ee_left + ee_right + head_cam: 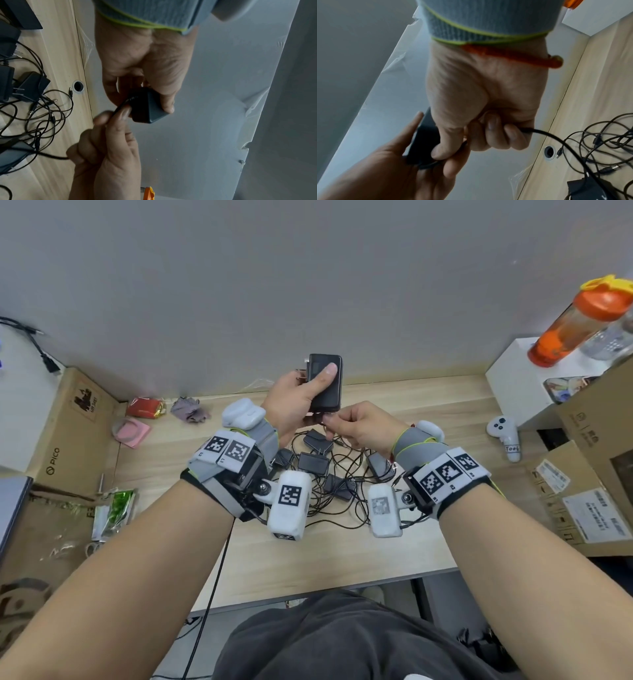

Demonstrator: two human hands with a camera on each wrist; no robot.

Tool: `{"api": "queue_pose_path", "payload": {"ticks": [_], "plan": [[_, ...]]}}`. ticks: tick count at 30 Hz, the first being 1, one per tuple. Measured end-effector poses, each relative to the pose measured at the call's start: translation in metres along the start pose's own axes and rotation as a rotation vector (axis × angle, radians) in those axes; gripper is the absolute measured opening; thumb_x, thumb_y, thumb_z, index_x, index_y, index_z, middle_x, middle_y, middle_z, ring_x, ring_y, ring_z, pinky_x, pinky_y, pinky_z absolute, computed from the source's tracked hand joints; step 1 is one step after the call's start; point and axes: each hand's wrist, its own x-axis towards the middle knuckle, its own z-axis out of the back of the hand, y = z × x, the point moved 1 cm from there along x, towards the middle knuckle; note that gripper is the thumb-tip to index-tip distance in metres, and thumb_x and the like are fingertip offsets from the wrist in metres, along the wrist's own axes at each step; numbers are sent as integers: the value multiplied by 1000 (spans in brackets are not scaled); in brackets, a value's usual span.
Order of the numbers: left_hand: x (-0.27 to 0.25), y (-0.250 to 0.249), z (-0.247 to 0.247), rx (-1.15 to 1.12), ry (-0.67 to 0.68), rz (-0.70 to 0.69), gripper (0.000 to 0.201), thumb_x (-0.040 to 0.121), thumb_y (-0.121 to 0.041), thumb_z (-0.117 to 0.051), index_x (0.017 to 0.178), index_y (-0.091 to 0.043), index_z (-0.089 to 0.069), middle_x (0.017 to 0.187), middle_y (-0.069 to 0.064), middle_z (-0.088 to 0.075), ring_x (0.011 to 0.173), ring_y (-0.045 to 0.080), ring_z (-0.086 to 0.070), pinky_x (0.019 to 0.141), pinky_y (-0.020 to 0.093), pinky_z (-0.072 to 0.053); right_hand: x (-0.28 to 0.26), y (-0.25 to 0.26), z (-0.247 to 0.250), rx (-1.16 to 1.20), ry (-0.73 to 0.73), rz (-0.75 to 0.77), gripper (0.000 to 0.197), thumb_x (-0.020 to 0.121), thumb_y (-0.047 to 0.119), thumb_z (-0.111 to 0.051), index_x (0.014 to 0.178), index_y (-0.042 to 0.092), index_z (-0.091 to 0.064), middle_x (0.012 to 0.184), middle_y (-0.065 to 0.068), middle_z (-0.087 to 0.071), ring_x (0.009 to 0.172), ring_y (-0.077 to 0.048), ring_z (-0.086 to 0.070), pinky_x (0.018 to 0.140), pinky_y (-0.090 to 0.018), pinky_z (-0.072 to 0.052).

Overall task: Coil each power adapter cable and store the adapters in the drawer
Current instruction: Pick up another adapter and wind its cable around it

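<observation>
Item in hand: one black, smooth plastic power adapter, a rounded rectangular block with metal prongs at its far left edge. Your left hand grips it upright above the tabletop, thumb pressed flat on its front face, fingers wrapped behind.

Its lead: one thin black rubber cable, leaving the adapter's lower end. Your right hand is curled round this cable just below the block, pinching it between thumb and forefinger; the cable passes through your fist and trails down to the pile.

On the pale wood-grain laminate tabletop, directly under your hands: a heap of black plastic adapters, at least five blocks visible, in a tangle of thin black cables with small barrel plugs. The exact count is unclear, since your wrists cover part of the heap. One round grey cable hole sits near the tabletop's far edge.

Also present:
- one white plastic handheld controller, at the right;
- one clear bottle with an orange lid, standing on a white box;
- one pink square pad, one red foil packet and one crumpled grey cloth, at the far left;
- brown cardboard boxes on both sides.
</observation>
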Motion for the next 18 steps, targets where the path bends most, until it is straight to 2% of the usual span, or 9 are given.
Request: {"api": "queue_pose_path", "payload": {"ticks": [3, 6, 9, 11, 13, 15, 18], "plan": [[-2, -1, 3, 79, 41, 7, 41, 90, -39, -69, 115, -8, -61, 107, 18, -69, 76, 17, -67, 61, 28, -57, 1, -7, 9, -16, -57, -61, 38, 99, 38, -53, 70, 19, -68, 56, 1, -28, 47, -12, -21, 45, -23, -18], [-6, -2, 3, 161, 104, 49, 34, 89, -33, -72, 111, -9, -63, 96, 13, -71, 74, 18, -68, 72, 37, -59, 3, -5, 16, 105, -166, -116, 43, 104, 34, -43, 69, 19, -63, 57, 4, -28, 47, -10, -22, 40, -18, -20], [-6, 2, 3, 282, 153, 137, 38, 85, -33, -77, 109, -8, -61, 89, 11, -67, 76, 26, -69, 77, 44, -60, 3, 5, 22, 227, -230, -165, 52, 98, 58, -40, 63, 22, -54, 52, 9, -28, 46, -9, -21, 44, -22, -16], [-6, 4, 4, 319, 149, 172, 41, 84, -32, -78, 109, -5, -60, 87, 10, -65, 71, 25, -69, 64, 37, -62, 2, 8, 23, 195, -204, -141, 49, 93, 63, -45, 69, 23, -58, 49, 14, -32, 45, -7, -24, 44, -21, -18], [-5, 5, 4, 358, 121, 157, 37, 85, -33, -76, 105, -7, -59, 85, 8, -66, 67, 20, -70, 54, 26, -57, 1, 9, 21, 125, -168, -81, 43, 94, 56, -51, 70, 25, -68, 50, 14, -31, 42, -3, -25, 41, -19, -21], [-3, 6, 4, 375, 85, 116, 33, 85, -34, -76, 102, -9, -61, 85, 9, -66, 63, 16, -68, 53, 22, -55, 1, 6, 20, 122, -174, -62, 41, 95, 52, -53, 65, 30, -71, 52, 11, -26, 41, -4, -23, 39, -19, -21], [-1, 6, 6, 339, 35, 42, 36, 82, -29, -80, 104, -4, -66, 83, 10, -64, 63, 17, -63, 56, 21, -52, 3, 4, 19, 132, -213, -71, 43, 95, 55, -51, 63, 34, -70, 51, 10, -24, 43, -7, -20, 41, -22, -18]]}}
